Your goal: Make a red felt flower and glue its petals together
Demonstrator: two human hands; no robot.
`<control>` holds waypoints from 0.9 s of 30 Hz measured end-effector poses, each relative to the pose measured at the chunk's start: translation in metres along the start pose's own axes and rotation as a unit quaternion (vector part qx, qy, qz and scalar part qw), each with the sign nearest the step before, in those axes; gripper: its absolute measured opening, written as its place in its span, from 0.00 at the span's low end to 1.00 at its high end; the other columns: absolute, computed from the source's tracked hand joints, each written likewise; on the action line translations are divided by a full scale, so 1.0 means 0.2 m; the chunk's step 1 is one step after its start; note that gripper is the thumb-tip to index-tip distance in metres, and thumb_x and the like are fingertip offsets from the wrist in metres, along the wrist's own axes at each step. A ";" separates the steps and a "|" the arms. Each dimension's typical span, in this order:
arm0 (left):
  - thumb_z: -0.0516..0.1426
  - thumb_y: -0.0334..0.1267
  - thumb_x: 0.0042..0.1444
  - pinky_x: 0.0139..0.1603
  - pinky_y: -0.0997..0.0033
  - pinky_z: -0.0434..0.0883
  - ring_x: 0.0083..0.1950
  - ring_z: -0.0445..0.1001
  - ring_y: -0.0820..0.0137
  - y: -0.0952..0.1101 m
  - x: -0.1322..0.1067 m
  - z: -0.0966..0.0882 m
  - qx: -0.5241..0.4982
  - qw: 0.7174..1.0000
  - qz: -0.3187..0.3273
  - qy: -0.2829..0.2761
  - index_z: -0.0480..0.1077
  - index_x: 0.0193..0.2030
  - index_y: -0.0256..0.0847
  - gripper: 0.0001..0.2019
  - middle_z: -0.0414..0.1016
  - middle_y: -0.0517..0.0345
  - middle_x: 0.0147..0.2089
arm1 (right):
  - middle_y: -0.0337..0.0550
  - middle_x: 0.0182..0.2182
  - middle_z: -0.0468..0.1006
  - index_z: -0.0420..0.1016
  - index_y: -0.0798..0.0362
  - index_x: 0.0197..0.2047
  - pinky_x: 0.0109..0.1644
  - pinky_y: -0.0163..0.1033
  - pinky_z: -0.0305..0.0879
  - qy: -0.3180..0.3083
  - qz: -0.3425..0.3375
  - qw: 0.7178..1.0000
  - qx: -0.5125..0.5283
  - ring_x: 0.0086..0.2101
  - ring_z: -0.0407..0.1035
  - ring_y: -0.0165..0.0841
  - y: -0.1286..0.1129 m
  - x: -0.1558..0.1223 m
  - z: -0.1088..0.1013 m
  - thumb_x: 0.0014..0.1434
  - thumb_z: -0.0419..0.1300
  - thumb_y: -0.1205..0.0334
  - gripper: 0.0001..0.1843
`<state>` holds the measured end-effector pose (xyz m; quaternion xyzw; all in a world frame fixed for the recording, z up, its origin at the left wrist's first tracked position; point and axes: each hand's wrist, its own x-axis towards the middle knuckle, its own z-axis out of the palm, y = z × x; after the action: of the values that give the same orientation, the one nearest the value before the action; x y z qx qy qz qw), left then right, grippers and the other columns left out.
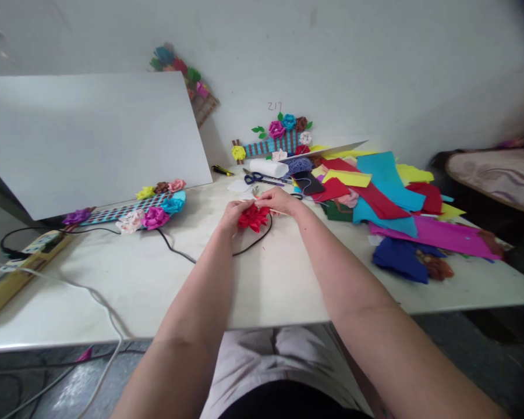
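Note:
Between my two hands, just above the middle of the white table [279, 279], is a red paper flower [253, 219] with pointed petals. My left hand [236, 213] has its fingers closed on the flower's left side. From the right, my right hand [278, 200] reaches to the flower's top with its fingertips pinched together; what they pinch is too small to make out. A black cable [257, 240] curves on the table beside the flower. Beyond my hands lie scissors [254, 178] with dark handles and a white roll [268, 168].
Colourful paper sheets [384, 180] pile up at the right. At the left stand a white board [91, 139], a flower-decorated woven piece [131, 212] and a power strip [30, 262] with cables. A yellow cutter [222, 170] and blue yarn [300, 167] lie near the wall.

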<state>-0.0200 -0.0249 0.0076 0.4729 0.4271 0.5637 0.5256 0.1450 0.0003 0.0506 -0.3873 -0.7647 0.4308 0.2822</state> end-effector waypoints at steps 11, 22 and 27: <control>0.67 0.46 0.40 0.19 0.73 0.58 0.16 0.64 0.74 0.03 -0.02 0.02 -0.001 1.000 -0.020 0.013 0.69 0.18 0.35 0.17 0.67 0.56 0.16 | 0.32 0.15 0.65 0.78 0.59 0.29 0.21 0.31 0.53 0.004 -0.038 0.998 -0.040 0.16 0.56 0.23 -0.01 0.02 0.00 0.52 0.59 0.62 0.09; 0.69 0.43 0.38 0.22 0.73 0.62 0.19 0.68 0.73 0.01 0.00 0.01 -0.048 0.998 -0.015 0.023 0.71 0.20 0.33 0.15 0.71 0.54 0.18 | 0.32 0.15 0.64 0.77 0.59 0.29 0.21 0.31 0.53 0.009 -0.051 0.996 -0.073 0.17 0.56 0.23 -0.04 0.01 0.02 0.50 0.57 0.62 0.10; 0.69 0.41 0.36 0.23 0.74 0.63 0.20 0.68 0.73 0.01 0.00 0.01 -0.068 0.997 -0.017 0.026 0.71 0.21 0.33 0.14 0.72 0.55 0.19 | 0.35 0.17 0.66 0.76 0.60 0.26 0.26 0.31 0.55 0.033 -0.100 0.986 -0.126 0.21 0.60 0.25 0.00 0.05 0.01 0.49 0.58 0.60 0.11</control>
<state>-0.0179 -0.0252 0.0103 0.4138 0.4089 0.5944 0.5553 0.1369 0.0074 0.0511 -0.3549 -0.8382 0.2877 0.2979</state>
